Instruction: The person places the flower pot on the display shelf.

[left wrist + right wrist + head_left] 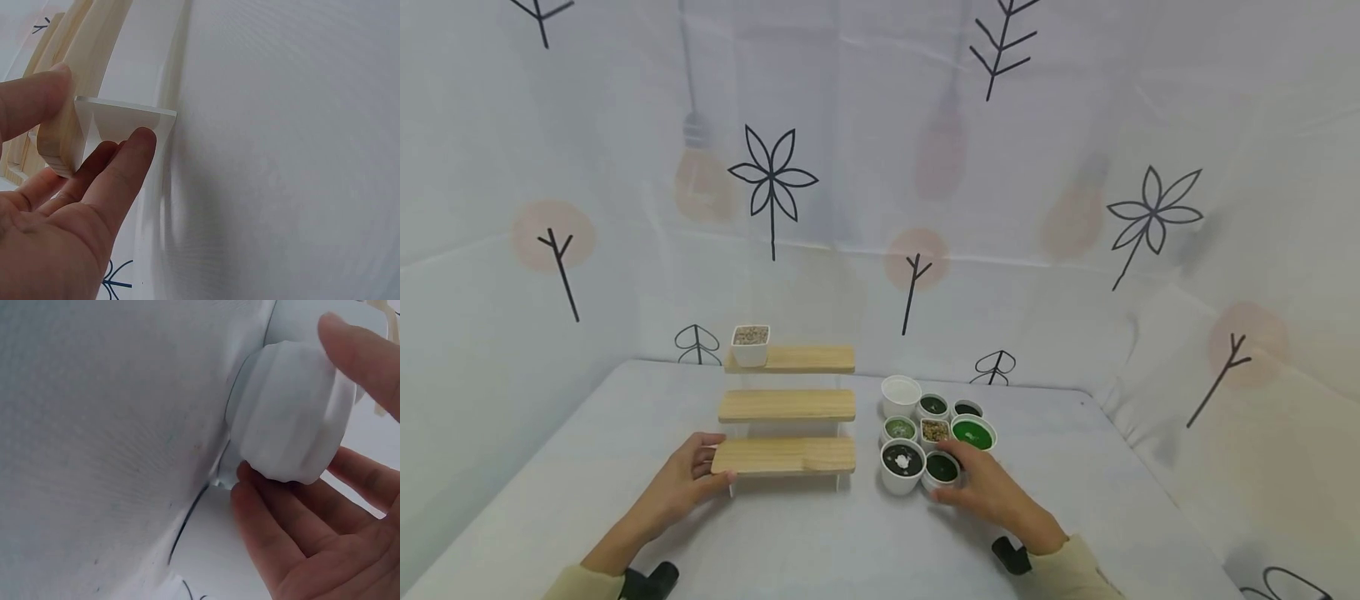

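Observation:
A three-step wooden shelf [784, 456] with white supports stands left of the middle in the head view. My left hand [679, 483] grips the left end of its lowest board, thumb [37, 100] against the wood and fingers around the end, near the white support [128, 111]. On the right, my right hand [988, 492] holds a small white pot [942, 469] with a dark green filling. The right wrist view shows the ribbed side of this pot [287, 412] between thumb and fingers, its filling hidden there.
A square white pot [750, 348] of pale pebbles sits at the top step's left end. Several pots crowd around the held one: a dark-filled pot [902, 468] with a white spot, a bright green one [973, 433], a pebble-filled one [935, 431] and a plain white one [900, 396].

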Available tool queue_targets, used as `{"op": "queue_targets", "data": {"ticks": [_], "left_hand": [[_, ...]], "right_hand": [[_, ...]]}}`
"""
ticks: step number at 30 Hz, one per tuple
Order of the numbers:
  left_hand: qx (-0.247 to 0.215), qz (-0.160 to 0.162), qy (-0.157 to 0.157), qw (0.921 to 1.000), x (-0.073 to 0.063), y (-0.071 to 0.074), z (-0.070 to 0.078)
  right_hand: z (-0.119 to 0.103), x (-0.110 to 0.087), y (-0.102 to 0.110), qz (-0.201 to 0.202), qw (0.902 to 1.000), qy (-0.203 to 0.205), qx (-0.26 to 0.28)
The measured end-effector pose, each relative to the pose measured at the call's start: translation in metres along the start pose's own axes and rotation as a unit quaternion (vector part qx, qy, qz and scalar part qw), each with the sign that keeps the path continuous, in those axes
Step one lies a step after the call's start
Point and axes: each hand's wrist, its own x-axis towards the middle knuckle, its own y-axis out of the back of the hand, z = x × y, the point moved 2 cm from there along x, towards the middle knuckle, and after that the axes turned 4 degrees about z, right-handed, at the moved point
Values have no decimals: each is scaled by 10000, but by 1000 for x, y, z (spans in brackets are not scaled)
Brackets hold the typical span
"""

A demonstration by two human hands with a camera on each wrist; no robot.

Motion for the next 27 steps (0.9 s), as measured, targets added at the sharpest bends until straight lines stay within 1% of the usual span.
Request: {"op": "queue_targets", "data": {"ticks": [4,8,14,20,25,27], "left_hand": [[-53,-5,-31,10000,0,0,-1],[-95,-5,-78,9999,-1,0,0],[-99,-3,-41,9999,0,0,-1],[-120,-12,-67,9999,0,0,-2],[-81,6,-63,9999,0,0,-2],[-71,18,-62,10000,0,0,-2]], "right_hand": [[1,0,-2,-33,10000,23,33],[1,0,-2,-60,9999,-43,82],[1,0,-1,-96,9998,-141,76],[1,1,0,-81,9998,-165,84],[0,0,1,-139,9997,-204,-33],[-1,-1,3,-140,9997,-157,-87]]}}
